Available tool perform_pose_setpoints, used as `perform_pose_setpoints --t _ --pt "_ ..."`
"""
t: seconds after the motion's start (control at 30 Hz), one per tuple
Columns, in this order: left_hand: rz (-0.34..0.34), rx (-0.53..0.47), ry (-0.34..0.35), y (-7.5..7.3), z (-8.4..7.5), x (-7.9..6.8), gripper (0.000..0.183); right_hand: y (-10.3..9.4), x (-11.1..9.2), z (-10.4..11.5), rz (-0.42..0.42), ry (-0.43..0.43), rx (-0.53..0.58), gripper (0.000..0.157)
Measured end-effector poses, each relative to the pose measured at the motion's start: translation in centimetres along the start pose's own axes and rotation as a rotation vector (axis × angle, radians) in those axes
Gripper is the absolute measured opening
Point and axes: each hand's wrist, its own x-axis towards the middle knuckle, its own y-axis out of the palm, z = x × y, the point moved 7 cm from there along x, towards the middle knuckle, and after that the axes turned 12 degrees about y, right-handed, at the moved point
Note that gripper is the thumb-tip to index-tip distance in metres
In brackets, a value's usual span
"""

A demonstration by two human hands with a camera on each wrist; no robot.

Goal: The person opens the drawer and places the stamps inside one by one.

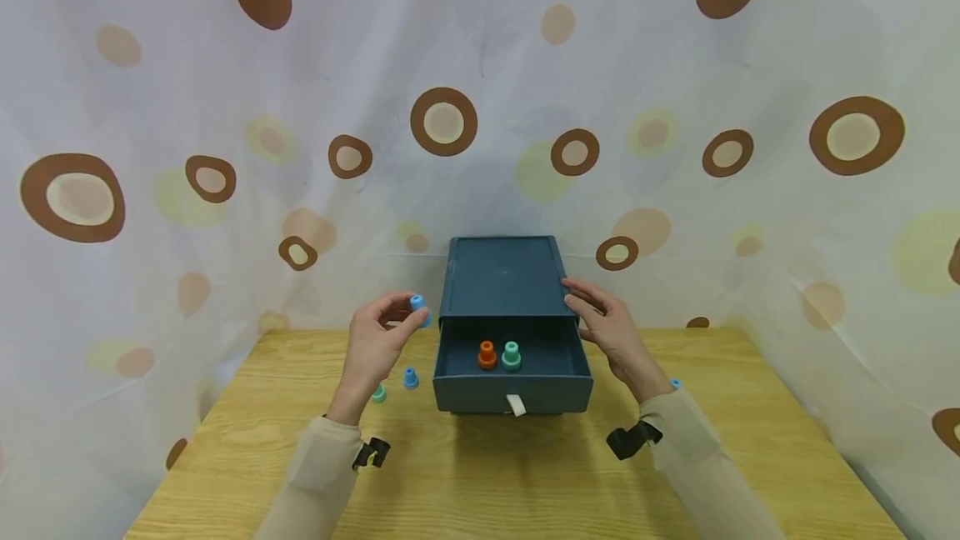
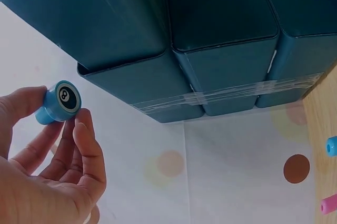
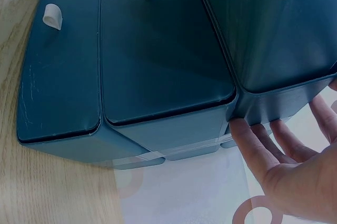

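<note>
My left hand (image 1: 375,343) pinches a small blue peg-like piece (image 2: 48,109) between thumb and fingers, left of the dark blue drawer cabinet (image 1: 502,277). In the left wrist view, its round base faces the camera and bears a black disc with a figure like an 8. The cabinet's top drawer (image 1: 513,395) is pulled out, with an orange piece (image 1: 487,356) and a mint-green piece (image 1: 512,357) standing inside. With fairly straight fingers, my right hand (image 1: 617,340) touches the cabinet's right side; the right wrist view shows its fingertips against that wall.
On the wooden table (image 1: 517,490), left of the cabinet, stand a blue piece (image 1: 411,379) and a green piece (image 1: 378,395). A pink piece (image 2: 329,204) shows in the left wrist view. Another blue piece (image 1: 676,384) is partly behind my right forearm. A patterned curtain (image 1: 495,40) hangs behind.
</note>
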Motion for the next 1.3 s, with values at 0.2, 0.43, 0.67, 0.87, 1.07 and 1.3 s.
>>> perform_pose_setpoints --t 0.2,0.43,0.67,0.87,1.07,1.3 --pt "-0.001 0.014 0.001 0.2 -2.1 0.2 0.027 -0.1 0.0 0.3 -0.003 -0.004 -0.001 0.056" --pt "0.009 0.001 0.019 1.0 -3.0 0.2 0.026 -0.3 0.0 0.3 -0.007 -0.004 -0.006 0.056" --pt "0.026 -0.060 0.096 2.5 -3.4 0.1 0.028 -0.1 -0.1 0.0 -0.005 0.003 -0.006 0.054" --pt "0.052 -0.031 0.149 3.7 -4.7 -0.2 0.026 0.4 -0.3 0.0 0.001 0.009 0.000 0.054" --pt "0.121 -0.030 0.147 5.2 -5.7 -0.2 0.023 0.4 -0.3 0.0 -0.007 0.005 -0.005 0.053" --pt "0.215 0.005 0.108 6.7 -6.1 0.1 0.025 0.1 -0.2 0.1 -0.009 0.003 -0.007 0.054"
